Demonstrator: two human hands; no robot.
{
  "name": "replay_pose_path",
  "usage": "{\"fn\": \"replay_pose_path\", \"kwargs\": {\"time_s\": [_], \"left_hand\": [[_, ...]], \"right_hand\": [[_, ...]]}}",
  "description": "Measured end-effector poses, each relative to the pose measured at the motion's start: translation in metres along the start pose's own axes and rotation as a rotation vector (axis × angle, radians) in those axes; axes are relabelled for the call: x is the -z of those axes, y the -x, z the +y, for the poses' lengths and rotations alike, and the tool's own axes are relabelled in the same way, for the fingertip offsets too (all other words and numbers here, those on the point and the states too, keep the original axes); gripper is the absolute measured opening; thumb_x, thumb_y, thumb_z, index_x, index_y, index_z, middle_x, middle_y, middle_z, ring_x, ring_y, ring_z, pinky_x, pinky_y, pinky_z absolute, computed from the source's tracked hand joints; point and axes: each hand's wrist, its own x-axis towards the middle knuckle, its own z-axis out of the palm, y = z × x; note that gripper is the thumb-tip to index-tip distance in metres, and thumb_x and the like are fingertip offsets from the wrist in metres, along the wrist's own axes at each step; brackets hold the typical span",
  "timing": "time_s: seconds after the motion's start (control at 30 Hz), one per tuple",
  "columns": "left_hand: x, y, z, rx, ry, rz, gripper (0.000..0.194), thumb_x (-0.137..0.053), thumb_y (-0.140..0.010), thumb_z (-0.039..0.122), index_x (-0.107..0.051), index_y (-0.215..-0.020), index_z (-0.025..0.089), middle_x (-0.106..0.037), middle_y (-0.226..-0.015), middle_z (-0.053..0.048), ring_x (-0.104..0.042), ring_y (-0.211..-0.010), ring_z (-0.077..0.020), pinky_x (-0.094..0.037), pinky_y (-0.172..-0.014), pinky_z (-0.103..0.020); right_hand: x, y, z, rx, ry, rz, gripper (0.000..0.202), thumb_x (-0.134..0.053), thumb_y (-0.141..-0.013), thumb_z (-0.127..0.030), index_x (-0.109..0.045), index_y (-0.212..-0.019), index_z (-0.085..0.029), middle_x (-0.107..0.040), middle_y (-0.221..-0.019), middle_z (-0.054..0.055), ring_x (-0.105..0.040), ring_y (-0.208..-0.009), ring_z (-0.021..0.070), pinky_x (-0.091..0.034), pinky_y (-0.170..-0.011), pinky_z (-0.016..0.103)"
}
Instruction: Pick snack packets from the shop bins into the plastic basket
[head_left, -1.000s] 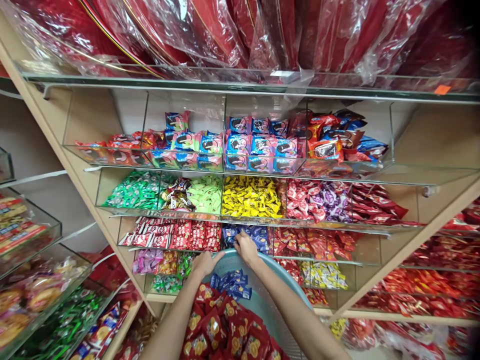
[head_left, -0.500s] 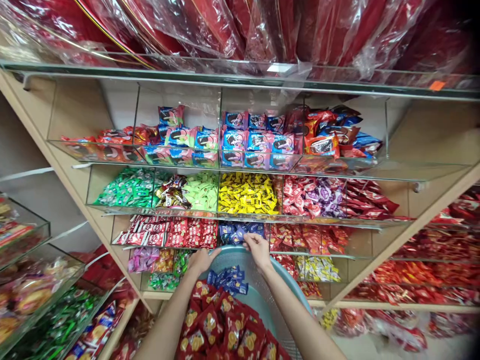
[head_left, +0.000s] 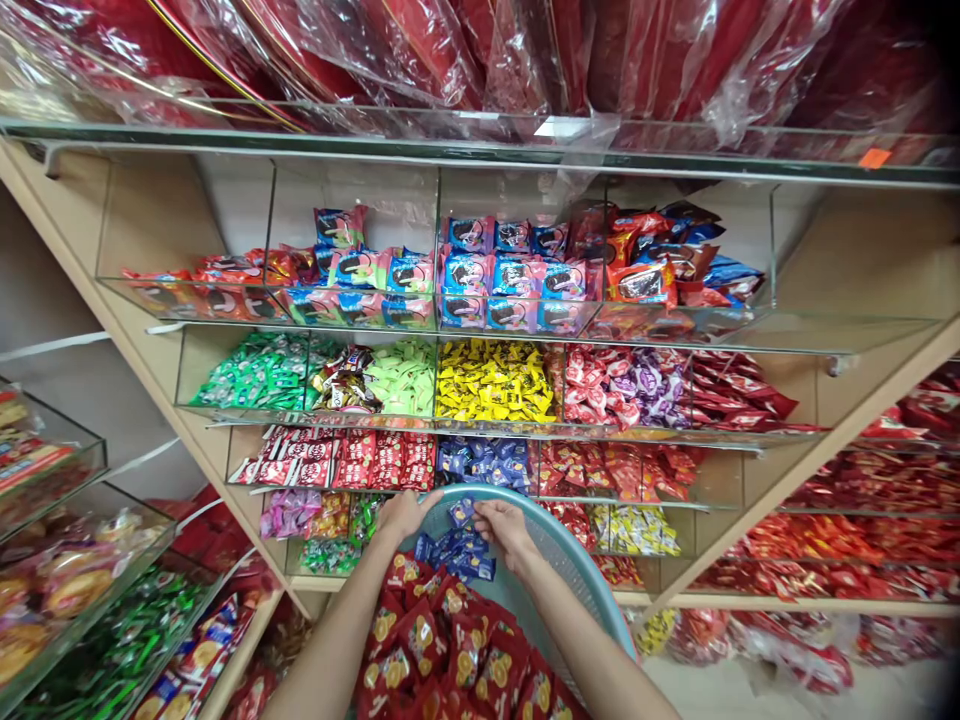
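While gripping the rim of the basket (head_left: pixel 564 545) with the left hand (head_left: pixel 401 518), fingers partly hidden, pinches a blue packet (head_left: pixel 461 511) in the right hand's (head_left: pixel 509 528) fingers over the basket; cannot tell its long axis or facing.

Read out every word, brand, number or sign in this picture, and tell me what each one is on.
No text can be quoted with certainty.
Blue-and-pink packets: lettering too small and blurred.
Red-and-white packets: white markings, too small.
Red packets in the basket: print blurred.
Blue packet at the right hand: too small.
Orange sticker: no writing visible.
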Motion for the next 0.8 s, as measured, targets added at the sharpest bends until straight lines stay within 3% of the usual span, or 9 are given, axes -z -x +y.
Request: {"fn": "replay_pose_path", "kwargs": {"time_s": [0.3,0.47,0.6,0.7,0.8], "left_hand": [[-0.003,-0.002,-0.001,-0.015,-0.006,0.009,0.082,-0.012,-0.061,0.078,-0.060,-0.081,0.016,-0.062,-0.088,-0.016,-0.057,-0.082,-0.0293,-0.041,-0.068,-0.036],[-0.007,-0.005,-0.005,-0.034,-0.011,0.030,0.075,-0.014,-0.063,0.077,-0.059,-0.075,0.018,-0.063,-0.083,-0.012,-0.057,-0.079,-0.0293,-0.041,-0.066,-0.038],[-0.009,-0.006,-0.006,-0.041,-0.016,0.031,0.076,-0.012,-0.063,0.077,-0.059,-0.074,0.019,-0.063,-0.082,-0.013,-0.057,-0.078,-0.0293,-0.041,-0.066,-0.038],[-0.009,-0.006,-0.005,-0.018,-0.009,0.027,0.081,-0.010,-0.060,0.079,-0.059,-0.079,0.018,-0.062,-0.085,-0.014,-0.057,-0.079,-0.0297,-0.041,-0.066,-0.037],[-0.008,-0.005,-0.003,0.005,0.005,0.013,0.083,-0.010,-0.059,0.080,-0.059,-0.082,0.017,-0.062,-0.087,-0.015,-0.057,-0.080,-0.0292,-0.041,-0.066,-0.036]], "right_hand": [[-0.024,0.006,0.019,-0.113,0.079,-0.074,0.013,-0.060,-0.062,-0.025,-0.053,-0.060,-0.013,-0.061,-0.056,0.003,-0.048,-0.038,0.0055,-0.032,-0.032,0.013],[-0.028,0.005,0.029,-0.085,0.149,-0.089,0.012,-0.057,-0.064,-0.026,-0.052,-0.065,-0.015,-0.061,-0.055,0.002,-0.050,-0.039,0.0076,-0.032,-0.033,0.015],[-0.021,-0.002,0.023,0.193,0.447,-0.011,0.016,-0.050,-0.069,-0.031,-0.051,-0.063,-0.016,-0.059,-0.051,0.001,-0.046,-0.037,0.0076,-0.031,-0.037,0.018],[-0.016,-0.011,0.000,0.488,0.696,0.067,0.019,-0.046,-0.072,-0.030,-0.053,-0.060,-0.017,-0.058,-0.053,0.000,-0.049,-0.045,0.0085,-0.034,-0.046,0.018],[-0.018,-0.023,-0.030,0.638,0.899,0.129,0.015,-0.045,-0.073,-0.027,-0.056,-0.067,-0.018,-0.059,-0.059,-0.001,-0.052,-0.055,0.0096,-0.033,-0.053,0.019]]}}
